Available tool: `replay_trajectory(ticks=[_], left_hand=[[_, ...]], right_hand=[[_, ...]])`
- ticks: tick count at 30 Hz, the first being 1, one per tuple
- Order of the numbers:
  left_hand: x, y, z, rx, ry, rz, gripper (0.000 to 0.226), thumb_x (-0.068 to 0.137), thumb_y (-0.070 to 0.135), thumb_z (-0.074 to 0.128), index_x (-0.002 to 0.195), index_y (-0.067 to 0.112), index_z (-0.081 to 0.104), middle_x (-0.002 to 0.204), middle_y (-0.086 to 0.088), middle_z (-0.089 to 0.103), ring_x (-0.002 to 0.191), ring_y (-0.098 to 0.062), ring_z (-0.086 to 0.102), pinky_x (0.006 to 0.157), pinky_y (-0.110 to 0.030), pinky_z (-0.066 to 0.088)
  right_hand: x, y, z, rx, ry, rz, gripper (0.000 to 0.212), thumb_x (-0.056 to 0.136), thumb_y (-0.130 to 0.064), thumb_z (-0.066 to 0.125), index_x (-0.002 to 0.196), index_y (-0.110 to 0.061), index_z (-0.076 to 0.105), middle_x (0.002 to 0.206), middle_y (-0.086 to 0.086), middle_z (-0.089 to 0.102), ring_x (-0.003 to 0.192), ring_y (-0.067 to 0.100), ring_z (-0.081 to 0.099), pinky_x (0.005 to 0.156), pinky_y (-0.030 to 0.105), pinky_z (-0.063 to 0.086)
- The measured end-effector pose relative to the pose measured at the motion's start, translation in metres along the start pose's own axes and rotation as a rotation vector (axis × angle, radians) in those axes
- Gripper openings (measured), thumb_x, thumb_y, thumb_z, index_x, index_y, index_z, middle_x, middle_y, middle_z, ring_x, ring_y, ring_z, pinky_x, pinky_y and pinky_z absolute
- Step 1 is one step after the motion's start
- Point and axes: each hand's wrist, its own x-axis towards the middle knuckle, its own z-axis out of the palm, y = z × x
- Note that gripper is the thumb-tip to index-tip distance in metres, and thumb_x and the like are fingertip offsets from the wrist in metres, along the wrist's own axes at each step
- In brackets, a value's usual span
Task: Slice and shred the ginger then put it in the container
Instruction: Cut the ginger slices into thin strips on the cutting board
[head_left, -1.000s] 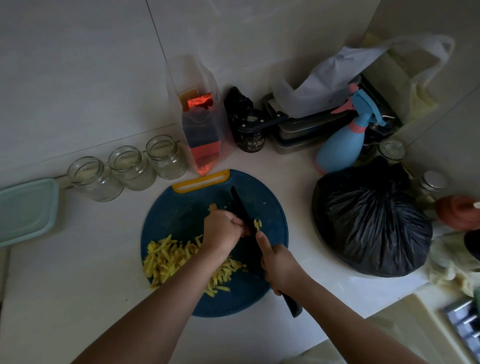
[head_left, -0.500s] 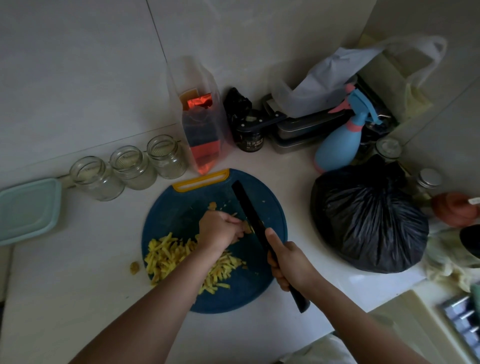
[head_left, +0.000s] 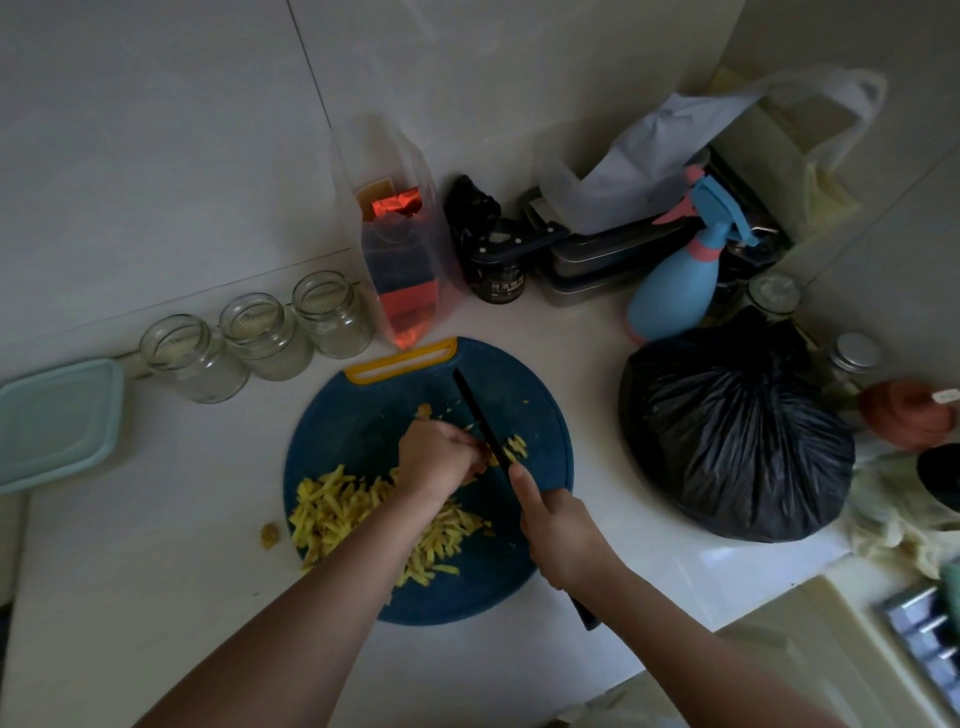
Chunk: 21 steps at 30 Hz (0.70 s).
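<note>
A round blue cutting board (head_left: 363, 431) with a yellow handle lies on the white counter. A heap of yellow ginger shreds (head_left: 337, 509) covers its left side. A few fresh strips (head_left: 515, 447) lie to the right of the blade. My right hand (head_left: 558, 535) grips the handle of a black knife (head_left: 478, 413), its blade down on the board. My left hand (head_left: 436, 457), fingers curled, holds a small piece of ginger against the blade; the piece is mostly hidden. A light green lidded container (head_left: 54, 421) sits at the far left.
Three empty glass jars (head_left: 260, 335) line the wall behind the board. A clear bag with red packets (head_left: 400, 260), a dark jar (head_left: 498, 280), a blue spray bottle (head_left: 675, 291) and a full black plastic bag (head_left: 737, 436) crowd the back and right. A ginger scrap (head_left: 270, 534) lies off the board.
The knife lifted and swung right half a second ago, then came back down beside my left hand. More cut strips lie right of the blade. A ginger scrap appeared on the counter left of the board.
</note>
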Motion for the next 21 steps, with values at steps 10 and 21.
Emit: replay_trajectory(ticks=[10, 21], left_hand=[[0.009, -0.002, 0.001, 0.037, -0.025, -0.013, 0.005, 0.075, 0.003, 0.075, 0.073, 0.006, 0.072, 0.069, -0.013, 0.07, 0.063, -0.022, 0.067, 0.066, -0.031, 0.058], [0.007, -0.007, 0.0, -0.09, -0.051, -0.06, 0.006, 0.078, 0.001, 0.074, 0.076, 0.005, 0.07, 0.072, -0.013, 0.07, 0.066, -0.021, 0.067, 0.067, -0.026, 0.057]], right_hand=[[0.004, -0.015, 0.002, -0.119, -0.042, 0.009, 0.058, 0.1, -0.057, 0.023, 0.062, -0.016, 0.041, 0.057, 0.005, 0.047, 0.049, 0.014, 0.046, 0.067, 0.034, 0.047], [0.01, -0.011, -0.009, 0.225, -0.138, 0.14, 0.06, 0.093, -0.067, 0.034, 0.06, -0.017, 0.034, 0.046, -0.002, 0.032, 0.036, 0.014, 0.029, 0.038, 0.02, 0.027]])
